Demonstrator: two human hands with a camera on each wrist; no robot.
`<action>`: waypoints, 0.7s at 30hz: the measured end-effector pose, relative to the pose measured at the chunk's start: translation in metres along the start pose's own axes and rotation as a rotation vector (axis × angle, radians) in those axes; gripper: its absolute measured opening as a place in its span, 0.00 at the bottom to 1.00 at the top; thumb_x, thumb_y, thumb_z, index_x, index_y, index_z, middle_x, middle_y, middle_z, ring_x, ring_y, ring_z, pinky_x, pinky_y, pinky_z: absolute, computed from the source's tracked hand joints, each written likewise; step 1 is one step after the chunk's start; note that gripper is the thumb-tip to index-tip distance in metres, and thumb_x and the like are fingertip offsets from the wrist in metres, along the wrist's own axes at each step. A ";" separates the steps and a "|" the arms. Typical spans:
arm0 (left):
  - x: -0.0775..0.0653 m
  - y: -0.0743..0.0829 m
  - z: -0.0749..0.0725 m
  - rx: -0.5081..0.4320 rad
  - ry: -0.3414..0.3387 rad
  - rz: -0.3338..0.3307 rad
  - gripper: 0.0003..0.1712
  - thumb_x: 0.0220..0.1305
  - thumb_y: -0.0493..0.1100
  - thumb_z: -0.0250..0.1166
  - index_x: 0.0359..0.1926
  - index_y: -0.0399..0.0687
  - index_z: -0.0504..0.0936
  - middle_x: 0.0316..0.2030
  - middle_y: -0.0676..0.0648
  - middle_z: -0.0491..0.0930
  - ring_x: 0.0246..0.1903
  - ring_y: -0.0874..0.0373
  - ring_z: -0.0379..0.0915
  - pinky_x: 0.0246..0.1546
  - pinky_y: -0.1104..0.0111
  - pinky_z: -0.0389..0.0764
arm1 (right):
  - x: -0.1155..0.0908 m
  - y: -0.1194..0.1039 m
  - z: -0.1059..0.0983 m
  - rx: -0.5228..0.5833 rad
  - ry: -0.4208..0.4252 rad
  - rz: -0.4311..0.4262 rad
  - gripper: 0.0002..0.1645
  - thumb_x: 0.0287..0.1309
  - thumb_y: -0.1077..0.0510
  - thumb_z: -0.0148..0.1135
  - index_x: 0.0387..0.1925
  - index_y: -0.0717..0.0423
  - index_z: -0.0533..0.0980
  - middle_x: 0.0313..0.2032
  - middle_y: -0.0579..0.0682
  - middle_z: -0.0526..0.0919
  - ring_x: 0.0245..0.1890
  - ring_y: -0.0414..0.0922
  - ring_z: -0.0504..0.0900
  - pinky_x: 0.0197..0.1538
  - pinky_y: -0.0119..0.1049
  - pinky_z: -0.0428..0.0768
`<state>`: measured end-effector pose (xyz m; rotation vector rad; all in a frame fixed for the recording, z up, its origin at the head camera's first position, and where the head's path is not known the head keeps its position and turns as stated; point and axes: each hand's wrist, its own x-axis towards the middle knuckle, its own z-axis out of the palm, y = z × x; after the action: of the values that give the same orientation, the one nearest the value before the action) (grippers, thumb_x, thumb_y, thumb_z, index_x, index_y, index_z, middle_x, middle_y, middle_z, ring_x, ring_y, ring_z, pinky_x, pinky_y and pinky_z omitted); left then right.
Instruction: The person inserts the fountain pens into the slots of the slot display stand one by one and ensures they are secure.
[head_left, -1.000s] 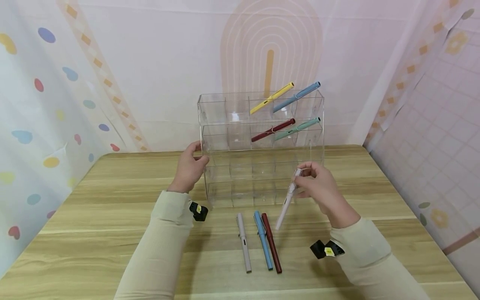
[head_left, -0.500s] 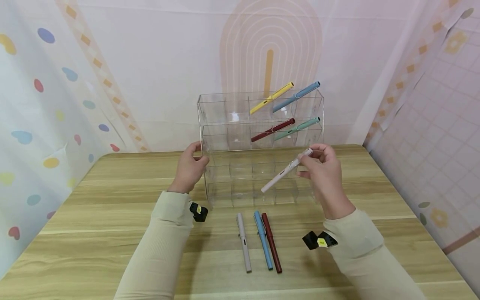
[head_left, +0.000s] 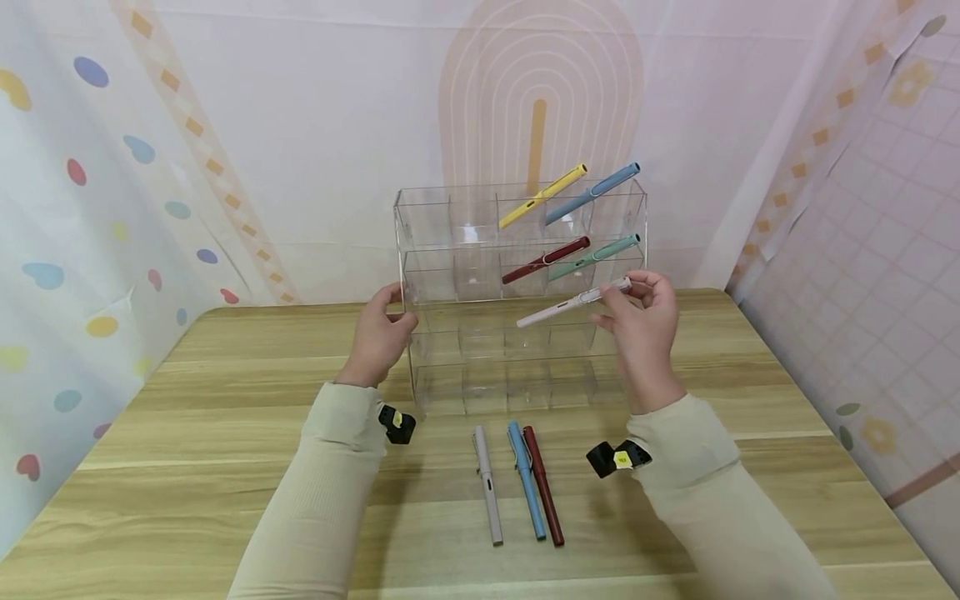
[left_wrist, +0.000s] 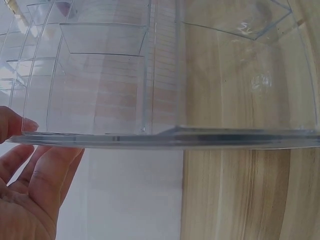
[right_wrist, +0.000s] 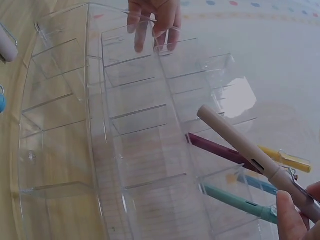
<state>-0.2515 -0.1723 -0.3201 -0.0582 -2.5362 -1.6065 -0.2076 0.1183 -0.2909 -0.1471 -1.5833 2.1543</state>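
Note:
A clear acrylic pen rack with stepped, divided tiers stands on the wooden table. My left hand holds its left side panel; the left wrist view shows the thumb on one face and fingers beyond the other. Between thumb and fingers, my right hand pinches a pale pink capped pen by its clip end. Its free end slants down to the left, overlapping the rack's third tier. Higher in the rack lean a yellow pen, a blue pen, a dark red pen and a green pen.
On the table before the rack lie a grey pen, a light blue pen and a second dark red pen, the last two side by side. A patterned curtain hangs behind the table.
My right hand has lifted the pale pink pen from low at the rack's front up to the third tier, and the pen has tilted flatter. The left hand stays at the side panel.

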 end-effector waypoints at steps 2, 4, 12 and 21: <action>0.000 0.000 0.000 -0.006 -0.001 -0.002 0.31 0.66 0.31 0.49 0.71 0.39 0.60 0.66 0.38 0.63 0.55 0.45 0.70 0.41 0.66 0.77 | 0.001 0.003 0.001 0.008 0.015 -0.018 0.17 0.58 0.72 0.59 0.40 0.52 0.65 0.37 0.49 0.68 0.31 0.40 0.80 0.28 0.28 0.81; 0.000 0.000 0.000 -0.011 -0.003 -0.005 0.31 0.66 0.31 0.49 0.71 0.40 0.60 0.66 0.39 0.63 0.55 0.45 0.70 0.41 0.67 0.77 | 0.003 0.005 0.003 0.018 0.028 -0.030 0.17 0.57 0.72 0.59 0.39 0.52 0.65 0.36 0.49 0.68 0.31 0.39 0.80 0.27 0.28 0.81; -0.001 0.001 0.001 -0.013 -0.003 -0.006 0.32 0.66 0.31 0.50 0.71 0.40 0.60 0.66 0.39 0.63 0.55 0.45 0.71 0.39 0.70 0.76 | 0.008 0.016 0.009 0.020 0.067 -0.031 0.16 0.56 0.74 0.59 0.37 0.54 0.66 0.35 0.49 0.68 0.28 0.37 0.78 0.25 0.26 0.79; -0.001 0.002 0.001 -0.054 -0.004 -0.010 0.32 0.65 0.29 0.49 0.71 0.39 0.60 0.65 0.39 0.63 0.54 0.46 0.70 0.32 0.78 0.74 | 0.004 0.031 0.017 -0.016 0.050 -0.044 0.15 0.57 0.73 0.59 0.38 0.56 0.65 0.35 0.49 0.68 0.28 0.36 0.75 0.27 0.26 0.79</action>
<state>-0.2501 -0.1709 -0.3187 -0.0539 -2.4998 -1.6804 -0.2264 0.0984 -0.3134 -0.1690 -1.5616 2.0889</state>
